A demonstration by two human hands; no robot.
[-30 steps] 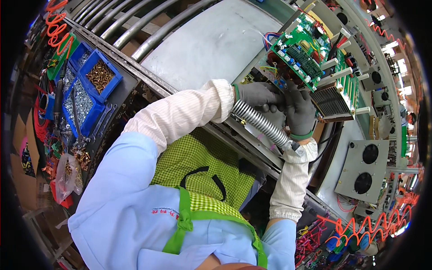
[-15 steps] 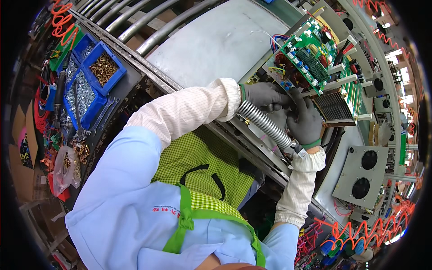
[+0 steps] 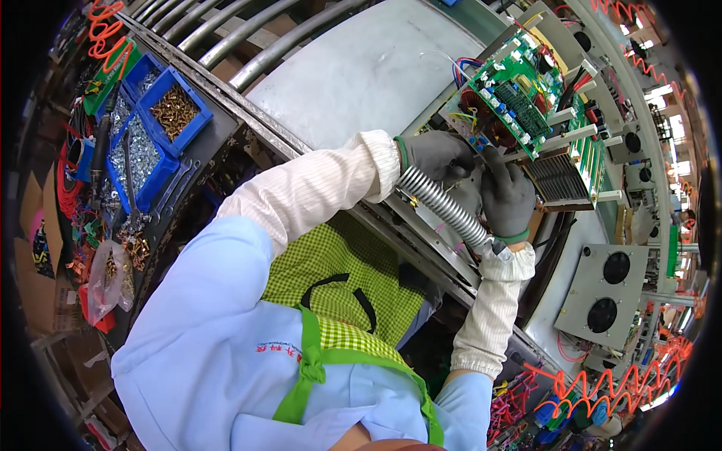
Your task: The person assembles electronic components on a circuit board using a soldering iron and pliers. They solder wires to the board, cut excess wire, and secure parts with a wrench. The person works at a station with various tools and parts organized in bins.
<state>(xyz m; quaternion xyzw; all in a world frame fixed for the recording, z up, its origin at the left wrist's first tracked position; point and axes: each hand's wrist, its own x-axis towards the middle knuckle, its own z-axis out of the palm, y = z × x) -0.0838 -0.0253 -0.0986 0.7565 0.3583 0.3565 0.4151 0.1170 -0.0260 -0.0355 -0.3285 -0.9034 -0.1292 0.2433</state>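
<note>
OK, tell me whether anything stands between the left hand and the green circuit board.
Yes, in this view: small blue parts and a dark red wound coil show between the left hand and the green circuit board. The metal spring is on the near side, outside that gap.

Right of centre, the gloves (image 3: 508,199) are grey with green edges, the board (image 3: 515,109) green, the spring (image 3: 444,207) silver. The sleeves (image 3: 301,192) are cream, finely striped; the shirt (image 3: 195,323), lower left, pale blue. Below centre, the apron (image 3: 308,282) shows yellow-green checks and a green strap (image 3: 293,402). Upper left, the bins (image 3: 194,125) are blue, the coil (image 3: 96,34) orange.
</note>
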